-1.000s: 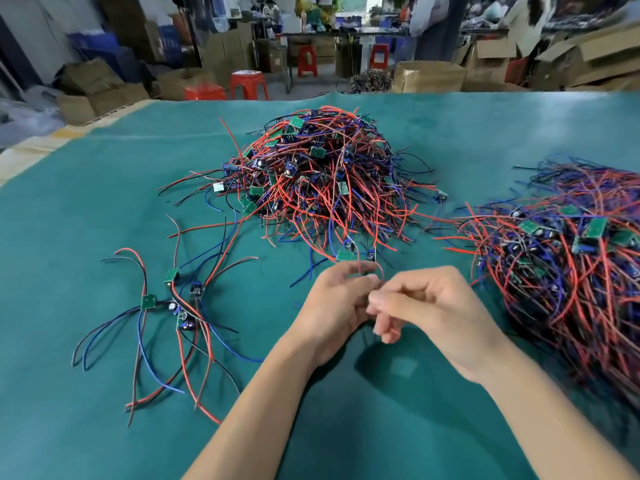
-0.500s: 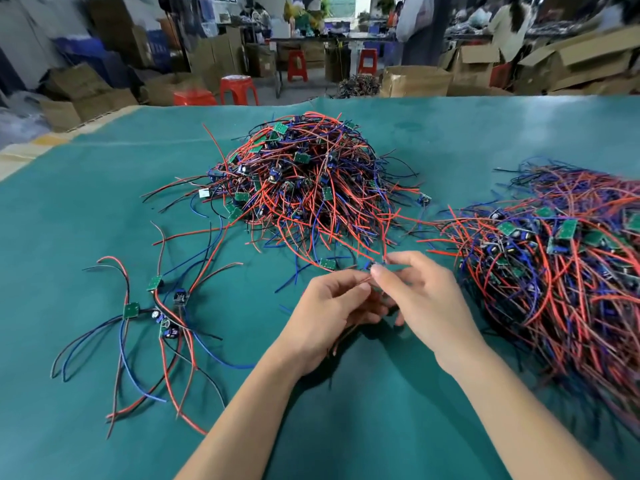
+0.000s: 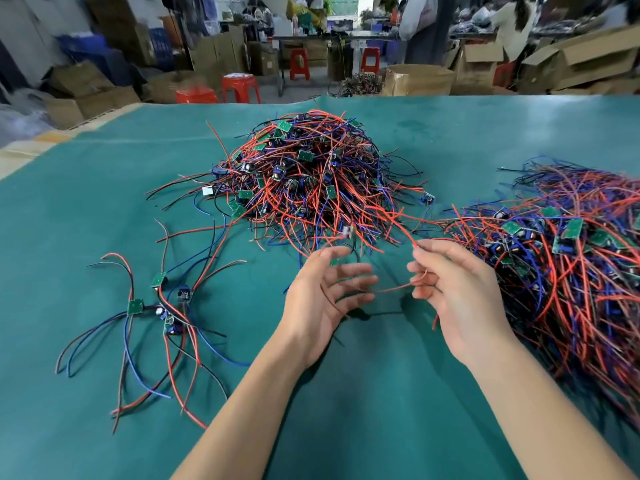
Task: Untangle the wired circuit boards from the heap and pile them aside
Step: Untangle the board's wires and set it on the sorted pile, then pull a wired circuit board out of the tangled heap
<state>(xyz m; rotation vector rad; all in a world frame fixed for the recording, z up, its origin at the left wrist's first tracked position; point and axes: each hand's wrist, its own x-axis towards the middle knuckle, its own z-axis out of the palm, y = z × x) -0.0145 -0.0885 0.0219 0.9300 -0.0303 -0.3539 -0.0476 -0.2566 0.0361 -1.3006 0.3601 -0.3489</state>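
A tangled heap of wired circuit boards [image 3: 311,181], red, blue and black leads with small green boards, sits mid-table. My right hand [image 3: 457,299] pinches a red wire [image 3: 391,289] between thumb and fingertips; the wire runs up into the heap's near edge and sags left toward my left hand [image 3: 322,299]. My left hand is spread, palm turned right, fingers blurred, with a thin wire lying across the palm. A few separated boards [image 3: 162,306] lie fanned out at the left with their leads spread on the mat.
A second large mass of wired boards [image 3: 571,265] lies close against my right hand. The green mat [image 3: 363,393] covers the table. Beyond the far edge stand red stools [image 3: 240,86], cardboard boxes [image 3: 419,79] and people at a bench.
My hands were together at the heap's near edge and have pulled apart. The left hand has opened out, and the right has drawn the red wire to the right.
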